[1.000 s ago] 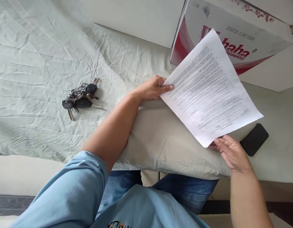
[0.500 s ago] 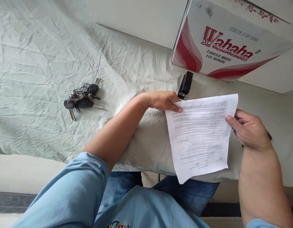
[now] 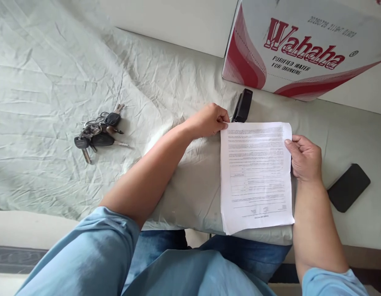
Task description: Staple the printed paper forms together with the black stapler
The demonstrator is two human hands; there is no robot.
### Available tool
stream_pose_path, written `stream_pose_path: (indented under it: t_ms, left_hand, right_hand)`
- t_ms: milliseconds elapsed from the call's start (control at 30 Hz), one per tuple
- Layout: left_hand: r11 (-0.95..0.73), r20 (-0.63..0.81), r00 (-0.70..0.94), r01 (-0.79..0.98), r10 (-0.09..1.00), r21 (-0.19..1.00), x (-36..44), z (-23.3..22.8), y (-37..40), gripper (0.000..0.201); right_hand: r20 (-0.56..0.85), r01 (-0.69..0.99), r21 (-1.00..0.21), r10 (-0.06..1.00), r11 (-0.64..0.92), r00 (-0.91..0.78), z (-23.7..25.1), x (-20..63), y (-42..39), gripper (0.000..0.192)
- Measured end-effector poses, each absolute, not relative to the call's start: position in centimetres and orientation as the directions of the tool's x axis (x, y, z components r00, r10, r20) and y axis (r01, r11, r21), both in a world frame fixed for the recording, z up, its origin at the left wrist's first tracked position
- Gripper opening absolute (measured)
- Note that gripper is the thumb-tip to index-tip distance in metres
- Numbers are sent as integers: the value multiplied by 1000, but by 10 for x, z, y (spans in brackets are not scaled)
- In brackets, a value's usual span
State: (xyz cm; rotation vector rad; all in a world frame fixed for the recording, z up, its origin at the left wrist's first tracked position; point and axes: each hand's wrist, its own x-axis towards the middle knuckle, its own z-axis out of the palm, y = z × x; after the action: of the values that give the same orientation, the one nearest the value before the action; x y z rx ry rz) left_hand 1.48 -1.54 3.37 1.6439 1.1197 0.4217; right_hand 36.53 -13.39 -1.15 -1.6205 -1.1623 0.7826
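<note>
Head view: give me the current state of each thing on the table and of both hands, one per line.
Printed sheets: flat on the cloth, squared, near edge overhanging the table.
Left hand: pinching the sheets' far left corner.
Right hand: gripping the right edge.
Stapler: lying closed, beside the far left corner.
Phone: screen dark, lying flat.
Keys: bunched, lying loose.
Water carton: tilted, its closure not visible.

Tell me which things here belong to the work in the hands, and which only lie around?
In use: printed paper, pinched by left hand at its top corner and right hand at its side edge.
Lying about: stapler, keys, phone, Wahaha box.
</note>
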Motion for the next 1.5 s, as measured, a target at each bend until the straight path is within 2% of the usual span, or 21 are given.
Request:
stream_pose_path:
  t_ms: [200,367,500,800,1067,1167,1300,1500]
  left_hand:
    - [52,-285,482,441,829,896,18,29,-16,18]
    - [-59,-116,371,430,921,901,25,11,-18,12]
    - [-160,16,290,480,957,862,33,3,-23,13]
    - [-203,50,266,589,963,783,39,-2,-25,28]
    - [-251,105,289,531,952,809,38,-7,-26,21]
    - [-254,101,310,506,945,824,38,-5,-28,29]
    - [-300,166,309,460,937,836,39,-4,-30,40]
    - [-336,210,314,429,926,839,38,-7,-27,37]
  right_hand:
    - [158,416,-909,893,-36,422,-21,357,-133,45]
    - [144,409,-911,882,-60,449,-29,359,-128,39]
    - [190,505,-859,869,-78,457,-31,360,-127,42]
    - [226,665,-739,890,-109,396,-20,353,-132,43]
    - [291,668,-739,854,-85,431,-27,361,-131,43]
    - [293,646,-760,849,-73,440,-25,359,-131,41]
    - [278,607,-792,848,-63,452,-24,358,-131,39]
    - [252,592,-803,863,-67,439,-28,363,-132,40]
